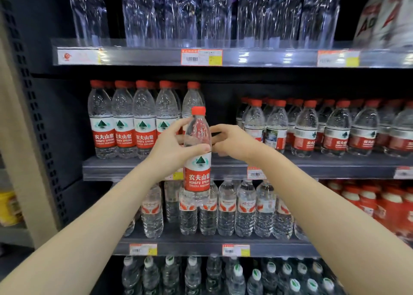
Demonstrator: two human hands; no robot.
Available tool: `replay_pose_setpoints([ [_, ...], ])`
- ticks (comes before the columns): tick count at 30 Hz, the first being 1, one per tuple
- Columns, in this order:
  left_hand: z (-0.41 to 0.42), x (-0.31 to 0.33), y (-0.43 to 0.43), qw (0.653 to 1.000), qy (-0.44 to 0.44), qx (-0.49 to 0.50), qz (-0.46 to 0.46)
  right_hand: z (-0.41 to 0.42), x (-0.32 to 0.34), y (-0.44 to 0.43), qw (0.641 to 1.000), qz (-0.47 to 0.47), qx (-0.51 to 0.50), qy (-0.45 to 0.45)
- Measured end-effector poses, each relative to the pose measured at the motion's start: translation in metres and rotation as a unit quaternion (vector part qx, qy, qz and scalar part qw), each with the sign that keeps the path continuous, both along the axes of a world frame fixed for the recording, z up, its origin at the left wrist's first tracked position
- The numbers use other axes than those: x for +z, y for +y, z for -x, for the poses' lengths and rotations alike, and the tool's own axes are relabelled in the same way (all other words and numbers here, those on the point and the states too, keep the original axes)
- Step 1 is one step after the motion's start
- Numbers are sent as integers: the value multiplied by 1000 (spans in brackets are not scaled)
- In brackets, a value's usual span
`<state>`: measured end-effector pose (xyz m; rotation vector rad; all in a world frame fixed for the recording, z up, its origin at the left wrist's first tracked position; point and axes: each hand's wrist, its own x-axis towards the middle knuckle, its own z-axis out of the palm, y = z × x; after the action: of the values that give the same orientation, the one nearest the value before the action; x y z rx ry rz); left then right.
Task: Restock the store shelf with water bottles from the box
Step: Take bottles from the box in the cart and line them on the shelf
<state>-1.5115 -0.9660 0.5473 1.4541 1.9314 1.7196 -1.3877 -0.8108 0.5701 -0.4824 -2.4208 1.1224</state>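
Your left grip (172, 146) holds the bottle (197, 174) high; its base may clip the shelf (312, 167) edge. Whether your right grip (232, 142) holds anything, I cannot tell.

Dark grey metal store shelf (125, 168): tall clear plastic red-capped water bottles (122, 120) upright at left, shorter red-capped bottles (306, 129) at right, gap btwn groups.

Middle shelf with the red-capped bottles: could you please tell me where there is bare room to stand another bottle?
The only bare patch on the middle shelf lies between the tall bottles at left and the smaller bottles at right, behind the held bottle and the right hand. Both rows, and the lower shelf, are crowded.
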Motion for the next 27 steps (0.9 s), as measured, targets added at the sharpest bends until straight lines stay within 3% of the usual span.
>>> replay_pose_setpoints([
  [4,-4,16,10,1000,16,5,-18,-16,2,-2,993,50,85,-64],
  [12,-16,41,26,990,134,40,-1,-16,1,-5,990,127,9,65],
  [19,-17,46,12,910,368,157,112,-25,11,8,990,93,-39,95],
  [23,-8,34,5,879,418,180,143,-20,20,17,983,104,-65,137],
  [27,-3,24,6,854,442,199,186,-7,28,26,984,105,-67,124],
])
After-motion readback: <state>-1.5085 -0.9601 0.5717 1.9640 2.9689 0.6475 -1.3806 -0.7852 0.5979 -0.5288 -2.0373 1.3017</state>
